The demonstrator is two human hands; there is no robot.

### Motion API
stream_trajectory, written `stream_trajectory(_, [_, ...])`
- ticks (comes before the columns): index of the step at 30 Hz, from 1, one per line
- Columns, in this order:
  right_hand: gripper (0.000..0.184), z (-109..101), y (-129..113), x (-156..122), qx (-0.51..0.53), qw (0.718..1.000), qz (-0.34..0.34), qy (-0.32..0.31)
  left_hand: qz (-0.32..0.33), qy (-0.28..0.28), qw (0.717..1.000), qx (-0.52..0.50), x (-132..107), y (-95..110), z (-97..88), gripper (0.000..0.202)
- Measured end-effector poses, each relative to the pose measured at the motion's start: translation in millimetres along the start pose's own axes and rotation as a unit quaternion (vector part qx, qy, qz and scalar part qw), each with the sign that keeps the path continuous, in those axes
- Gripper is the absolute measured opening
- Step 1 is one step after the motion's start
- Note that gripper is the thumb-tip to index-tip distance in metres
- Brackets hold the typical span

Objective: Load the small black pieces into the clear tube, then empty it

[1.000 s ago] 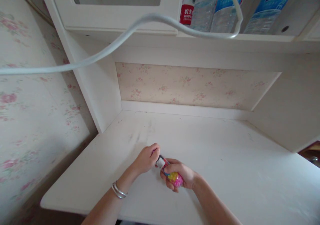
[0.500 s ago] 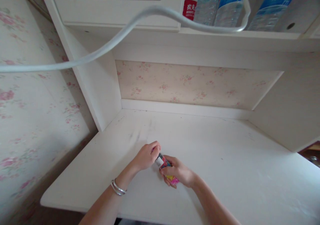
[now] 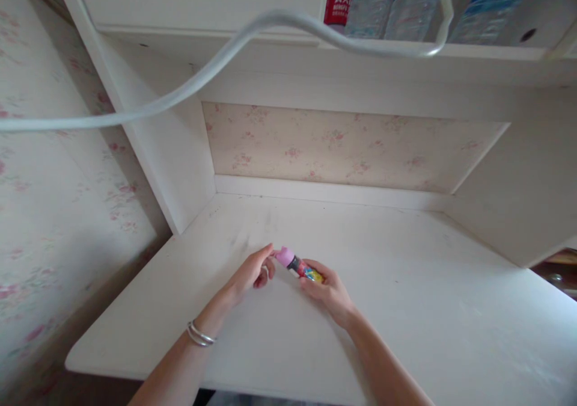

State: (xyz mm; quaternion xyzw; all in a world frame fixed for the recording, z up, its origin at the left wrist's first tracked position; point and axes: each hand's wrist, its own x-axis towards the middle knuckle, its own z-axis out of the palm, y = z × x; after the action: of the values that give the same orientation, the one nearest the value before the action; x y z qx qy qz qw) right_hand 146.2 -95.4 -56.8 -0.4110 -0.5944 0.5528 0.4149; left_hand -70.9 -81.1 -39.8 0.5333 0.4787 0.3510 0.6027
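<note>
A small tube-shaped bottle point(image 3: 303, 269) with a pink top, a dark band and a red, blue and yellow label lies tilted over the table, its pink end up and to the left. My right hand point(image 3: 331, 293) is wrapped round its lower part, hiding that end. At the pink top is my left hand point(image 3: 256, 272), its forefinger stretched towards it and its other fingers partly curled. Whether the fingertip touches the top I cannot tell. Nothing shows in the left hand.
Under both hands is a white table point(image 3: 406, 310) with a rounded front left corner. A white cable point(image 3: 211, 69) crosses the upper view, close to the camera. Several plastic bottles point(image 3: 369, 6) stand on the shelf above. Flowered wallpaper point(image 3: 40, 213) covers the left wall.
My left hand has loosened its grip on the bottle's upper end and moved left, baring the pink top. My right hand has risen slightly with the bottle. The view has shifted a little.
</note>
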Motion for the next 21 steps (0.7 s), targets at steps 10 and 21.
stream_trajectory(10, [0.04, 4.2, 4.8, -5.6, 0.159, 0.985, 0.074, -0.009, 0.158, -0.113, 0.978, -0.072, -8.8, 0.7, 8.0, 0.047])
stream_trajectory(21, [0.036, -3.4, 12.9, 0.6, 0.178, 0.977, -0.005, 0.119, 0.025, 0.078, 0.995, 0.055, 5.6, -1.3, 18.5, 0.05])
